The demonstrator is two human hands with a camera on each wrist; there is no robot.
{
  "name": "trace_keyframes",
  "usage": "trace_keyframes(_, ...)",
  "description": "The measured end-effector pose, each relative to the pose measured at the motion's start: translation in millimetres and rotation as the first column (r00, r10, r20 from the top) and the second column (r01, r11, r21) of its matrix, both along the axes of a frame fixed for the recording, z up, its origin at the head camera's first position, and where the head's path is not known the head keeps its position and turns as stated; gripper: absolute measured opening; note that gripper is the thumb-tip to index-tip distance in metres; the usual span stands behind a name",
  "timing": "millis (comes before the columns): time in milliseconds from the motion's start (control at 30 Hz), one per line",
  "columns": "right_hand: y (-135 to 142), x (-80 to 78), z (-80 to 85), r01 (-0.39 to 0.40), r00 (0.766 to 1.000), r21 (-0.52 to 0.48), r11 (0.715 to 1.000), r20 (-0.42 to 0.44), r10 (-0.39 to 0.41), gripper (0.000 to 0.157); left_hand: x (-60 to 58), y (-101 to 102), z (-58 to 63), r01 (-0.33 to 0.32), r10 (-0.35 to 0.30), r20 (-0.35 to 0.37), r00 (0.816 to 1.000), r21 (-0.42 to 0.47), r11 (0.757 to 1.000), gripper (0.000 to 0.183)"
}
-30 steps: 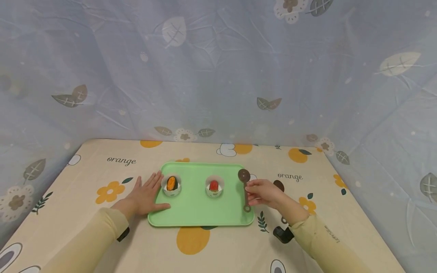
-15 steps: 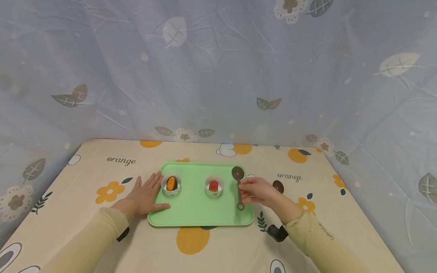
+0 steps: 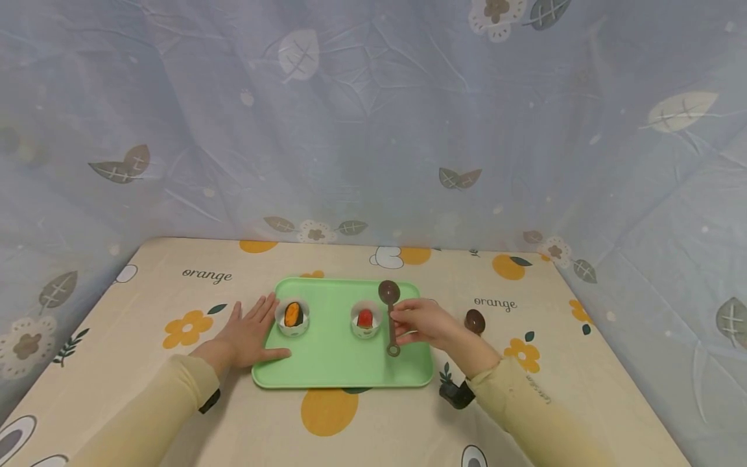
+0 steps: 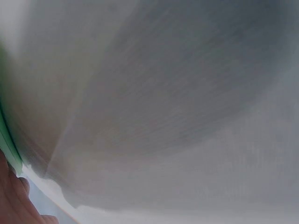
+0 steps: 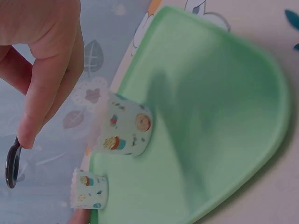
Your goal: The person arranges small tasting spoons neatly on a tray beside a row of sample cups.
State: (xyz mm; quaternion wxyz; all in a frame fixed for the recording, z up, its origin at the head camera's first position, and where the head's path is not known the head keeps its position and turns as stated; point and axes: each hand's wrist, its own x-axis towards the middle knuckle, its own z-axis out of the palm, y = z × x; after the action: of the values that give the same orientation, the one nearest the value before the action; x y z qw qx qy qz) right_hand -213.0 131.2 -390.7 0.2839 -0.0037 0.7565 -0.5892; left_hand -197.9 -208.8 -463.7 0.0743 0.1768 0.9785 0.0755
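A brown spoon [image 3: 391, 327] with a round bowl and a ring at its handle end is pinched by my right hand [image 3: 428, 321]. It is held over the right part of a green tray [image 3: 327, 371], beside a paper cup [image 3: 366, 331] with a red piece [image 3: 364, 317] in it. In the right wrist view the ring end of the spoon [image 5: 12, 167] sticks out below the fingers. My left hand [image 3: 248, 334] lies with spread fingers on the tray's left edge. Close to its fingertips stands another paper cup [image 3: 293, 330], holding an orange and black sushi-like piece [image 3: 293, 314].
A second brown spoon [image 3: 475, 320] lies on the cloth right of the tray, partly hidden by my right forearm. The patterned tablecloth [image 3: 192, 402] spreads all round the tray. A grey-blue curtain [image 3: 373, 130] hangs behind the table.
My right hand has carried the spoon leftward, from the tray's right edge to just right of the cup with the red piece. My left hand has stayed in place.
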Motion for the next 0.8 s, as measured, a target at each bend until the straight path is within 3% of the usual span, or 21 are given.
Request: trace_keyframes(800, -56.3, 0.4, 1.2, -0.006, 1.0, -0.063, 0.998, 0.016, 0.007, 0.028, 0.4, 0.2, 0.0, -0.002, 0.002, 0.008, 1.0, -0.001, 1.0, 0.108)
